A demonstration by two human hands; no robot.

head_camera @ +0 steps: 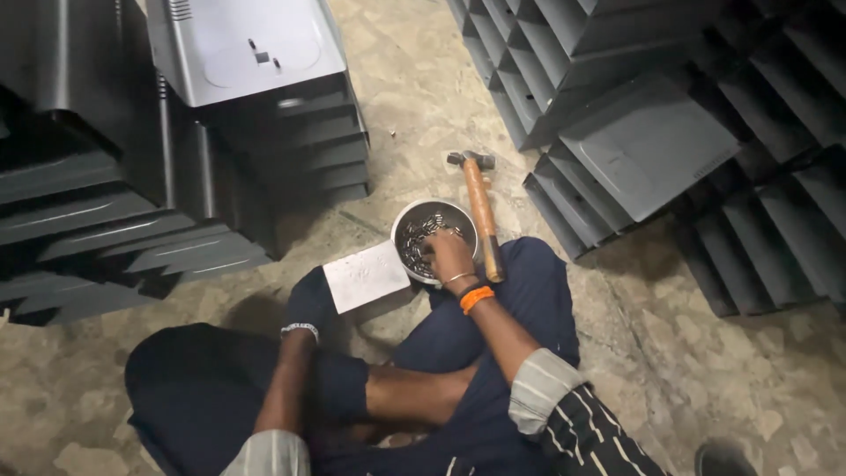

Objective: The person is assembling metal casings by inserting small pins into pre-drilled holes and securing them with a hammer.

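Note:
I sit cross-legged on a concrete floor. My right hand [448, 256], with an orange band and a thin bangle at the wrist, reaches into a round metal bowl [411, 216] full of small shiny metal pieces [418, 236]; its fingers are curled among them. My left hand [308, 304] wears a dark glove and rests against the near edge of a flat grey metal block [366, 274] lying on the floor. A hammer [481, 211] with an orange wooden handle lies just right of the bowl, head pointing away from me.
Stacks of dark grey sheet-metal panels [132, 176] rise at the left, with a boxy metal housing [247, 53] on top. More stacked panels [670, 115] fill the right and far side. Bare concrete floor [414, 88] runs between the stacks.

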